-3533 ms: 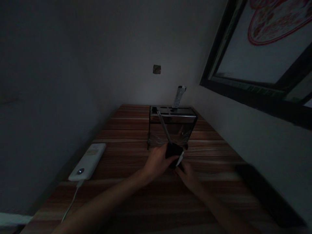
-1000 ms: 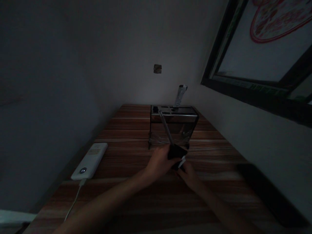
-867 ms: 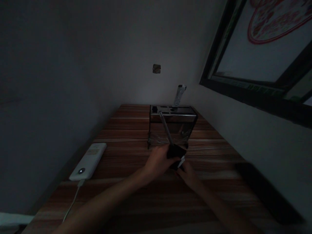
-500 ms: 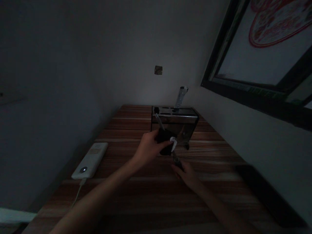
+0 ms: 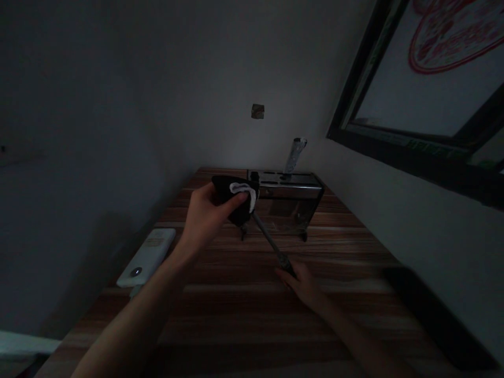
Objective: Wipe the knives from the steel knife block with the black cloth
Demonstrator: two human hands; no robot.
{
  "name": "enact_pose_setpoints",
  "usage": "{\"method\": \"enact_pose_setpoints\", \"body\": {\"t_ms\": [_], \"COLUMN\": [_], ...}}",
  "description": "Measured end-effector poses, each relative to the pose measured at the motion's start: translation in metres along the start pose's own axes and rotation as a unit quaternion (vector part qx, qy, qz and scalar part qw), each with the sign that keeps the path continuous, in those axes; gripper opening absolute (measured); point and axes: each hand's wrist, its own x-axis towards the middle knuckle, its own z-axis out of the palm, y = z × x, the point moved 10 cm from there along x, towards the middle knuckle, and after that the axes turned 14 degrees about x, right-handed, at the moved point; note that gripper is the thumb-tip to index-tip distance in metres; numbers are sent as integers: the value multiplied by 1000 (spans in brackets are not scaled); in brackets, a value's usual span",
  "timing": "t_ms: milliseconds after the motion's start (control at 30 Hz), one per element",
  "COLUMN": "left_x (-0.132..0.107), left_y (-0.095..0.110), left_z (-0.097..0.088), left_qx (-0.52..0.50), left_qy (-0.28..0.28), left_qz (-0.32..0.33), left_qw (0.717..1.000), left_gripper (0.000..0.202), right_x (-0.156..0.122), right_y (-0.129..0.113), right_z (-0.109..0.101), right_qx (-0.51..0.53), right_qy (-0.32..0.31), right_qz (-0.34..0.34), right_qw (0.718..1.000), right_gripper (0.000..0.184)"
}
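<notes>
In my left hand [image 5: 207,212] is a folded black cloth [image 5: 232,185] with a white edge, pinched around the far end of a thin metal rod [image 5: 268,236]. My right hand [image 5: 301,281] is closed on the rod's dark handle [image 5: 286,262], low over the table. The rod slants up and left from the handle into the cloth, which hides its tip. I cannot tell exactly what kind of tool it is. Just behind the cloth stands a shiny metal rack [image 5: 293,194] with slots in its top, and a pale, clear-looking handle [image 5: 295,155] sticks up from it.
A white power bank [image 5: 147,257] with a cable lies on the striped wooden table [image 5: 220,304] at left. A long black object [image 5: 433,315] lies along the right edge. Grey walls enclose the table, and a dark-framed window [image 5: 394,142] is set at right.
My left hand has slid the cloth up and left along the rod toward its far end, uncovering the part near the handle. My right hand stays nearly in place.
</notes>
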Motion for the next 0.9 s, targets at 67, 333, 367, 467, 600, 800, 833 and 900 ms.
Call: {"method": "enact_pose_setpoints", "body": {"t_ms": [67, 333, 367, 467, 600, 800, 833, 900], "left_x": [0, 2, 1, -1, -13, -46, -54, -69], "left_y": [-1, -4, -4, -4, -4, -8, -11, -18], "left_z": [1, 10, 11, 18, 43, 95, 105, 122], "left_qx": [-1, -13, -8, 10, 22, 64, 88, 130], "left_qy": [-2, -36, -39, -59, -119, -207, -217, -239], "left_qz": [-5, -5, -5, -9, -3, 57, 67, 81], "left_qw": [1000, 999, 999, 998, 993, 975, 970, 959], "left_gripper": [32, 33, 33, 32, 30, 27, 26, 27], "right_x": [0, -1, -1, -1, 0, -1, -1, -2], "right_y": [-2, -1, 0, 3, 6, 8, 9, 13], "right_z": [-1, -2, -3, -6, -9, -3, -4, -7], "right_qx": [-1, 9, 11, 27, 66, 102, 103, 99], "right_qy": [3, 9, 12, 25, 43, 14, 17, 31], "right_qz": [0, 9, 14, 27, 46, 54, 51, 47], "right_qw": [1000, 1000, 1000, 999, 996, 993, 993, 993], "right_gripper": [33, 33, 34, 34, 33, 31, 30, 26]}}
